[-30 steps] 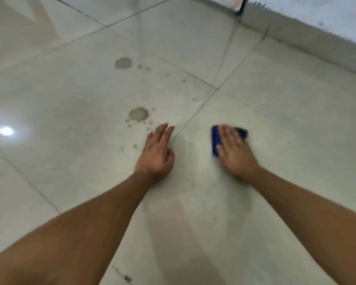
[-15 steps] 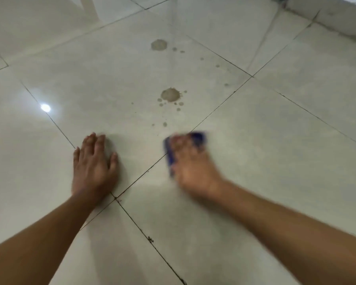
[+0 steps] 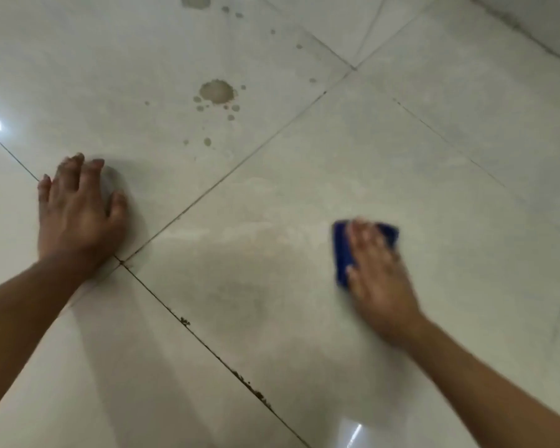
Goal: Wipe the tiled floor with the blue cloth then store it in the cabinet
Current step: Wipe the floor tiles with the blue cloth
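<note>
Bare forearms (image 3: 23, 302) — bare left hand (image 3: 78, 218); bare right hand (image 3: 380, 276)

Blue cloth (image 3: 341, 253) — flat on tiled floor (image 3: 272, 286)

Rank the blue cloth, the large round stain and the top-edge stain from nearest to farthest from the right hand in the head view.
1. blue cloth: pressed under the right hand.
2. large round stain: ahead, toward the left.
3. top-edge stain: farthest ahead, cut by the frame.
</note>
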